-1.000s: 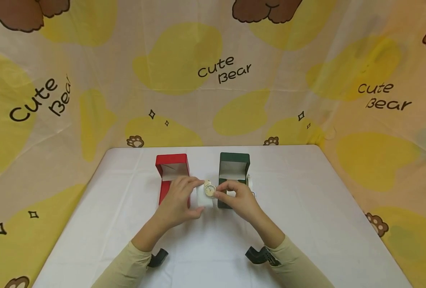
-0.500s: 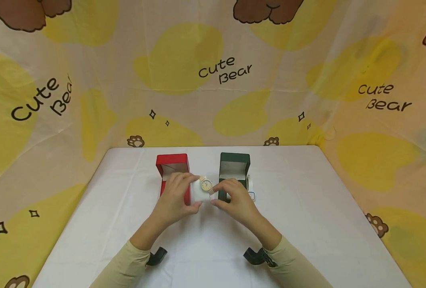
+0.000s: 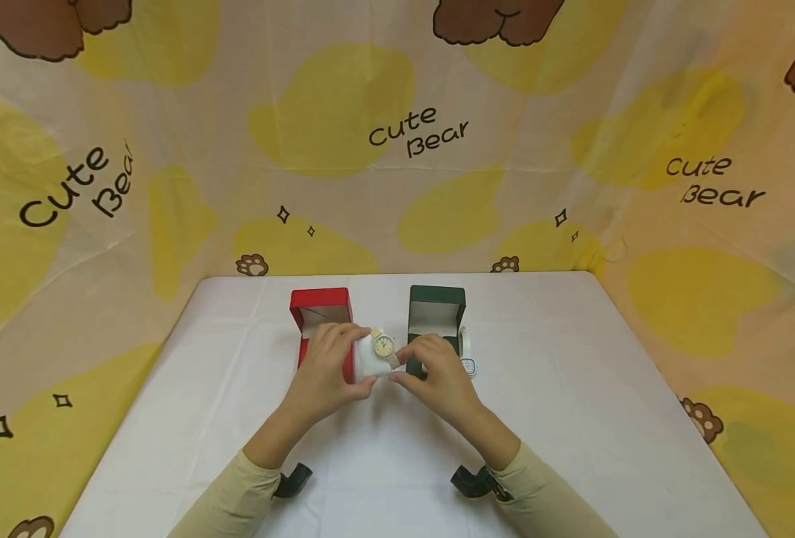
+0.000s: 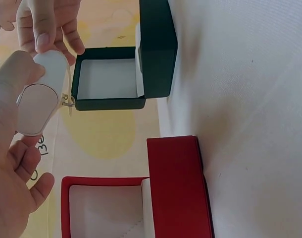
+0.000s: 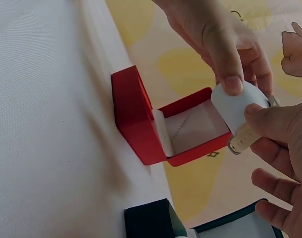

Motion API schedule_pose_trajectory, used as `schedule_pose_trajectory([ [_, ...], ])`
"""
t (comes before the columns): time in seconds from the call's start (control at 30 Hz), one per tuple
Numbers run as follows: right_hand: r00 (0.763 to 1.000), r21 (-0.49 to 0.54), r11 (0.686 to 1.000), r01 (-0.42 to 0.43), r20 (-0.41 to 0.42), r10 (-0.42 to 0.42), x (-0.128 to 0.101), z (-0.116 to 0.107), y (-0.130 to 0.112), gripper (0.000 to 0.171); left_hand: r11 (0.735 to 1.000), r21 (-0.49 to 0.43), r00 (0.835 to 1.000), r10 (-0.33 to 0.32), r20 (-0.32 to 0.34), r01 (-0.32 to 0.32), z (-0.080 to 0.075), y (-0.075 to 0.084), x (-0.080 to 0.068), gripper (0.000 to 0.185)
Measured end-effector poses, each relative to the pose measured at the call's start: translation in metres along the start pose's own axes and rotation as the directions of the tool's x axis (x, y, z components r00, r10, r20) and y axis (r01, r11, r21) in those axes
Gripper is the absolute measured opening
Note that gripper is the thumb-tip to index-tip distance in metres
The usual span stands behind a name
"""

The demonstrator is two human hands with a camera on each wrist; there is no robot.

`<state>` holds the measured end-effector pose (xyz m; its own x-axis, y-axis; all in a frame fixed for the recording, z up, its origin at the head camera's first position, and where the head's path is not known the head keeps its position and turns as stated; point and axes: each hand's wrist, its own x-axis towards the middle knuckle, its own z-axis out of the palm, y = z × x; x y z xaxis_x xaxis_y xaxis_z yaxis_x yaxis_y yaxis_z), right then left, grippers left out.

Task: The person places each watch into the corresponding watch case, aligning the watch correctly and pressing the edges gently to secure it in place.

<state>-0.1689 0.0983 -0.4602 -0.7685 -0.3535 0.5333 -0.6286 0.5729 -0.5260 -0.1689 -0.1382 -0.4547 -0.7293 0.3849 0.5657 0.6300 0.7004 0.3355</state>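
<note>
A white watch pillow (image 3: 367, 363) is held up between both hands, in front of the two boxes. The wristwatch (image 3: 384, 345) lies over its upper side, with a round pale dial and a cream strap (image 5: 248, 138). My left hand (image 3: 325, 368) grips the pillow's left end, thumb below and fingers above. At the other end my right hand (image 3: 443, 376) pinches the pillow, its thumb (image 5: 270, 120) on the white end and its fingers by the strap. In the left wrist view the strap's buckle (image 4: 68, 101) hangs loose beside the pillow.
An open red box (image 3: 320, 297) stands behind my left hand, an open dark green box (image 3: 438, 294) behind my right. Another white watch (image 3: 468, 366) lies right of the green box. White cloth (image 3: 397, 463) covers the table; printed fabric (image 3: 344, 104) hangs around it.
The pillow with the watch has shifted slightly left and tilted. The right hand has moved left and its thumb dropped from near the dial to the pillow's lower edge.
</note>
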Motion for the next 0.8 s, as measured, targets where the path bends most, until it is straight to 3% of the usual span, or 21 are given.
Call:
schedule_pose_trajectory([
  [0.43, 0.997, -0.008, 0.999, 0.042, -0.066, -0.042, -0.0006, 0.0023, -0.0013, 0.024, 1.0, -0.013, 0.999, 0.022, -0.047, -0.023, 0.0018, 0.0007, 0.0001, 0.079],
  [0.8, 0.994, -0.025, 1.0, 0.011, -0.104, -0.014, -0.0004, 0.0003, -0.0025, 0.022, 0.998, -0.058, 0.998, -0.039, -0.04, 0.037, 0.0018, 0.0025, 0.0001, 0.082],
])
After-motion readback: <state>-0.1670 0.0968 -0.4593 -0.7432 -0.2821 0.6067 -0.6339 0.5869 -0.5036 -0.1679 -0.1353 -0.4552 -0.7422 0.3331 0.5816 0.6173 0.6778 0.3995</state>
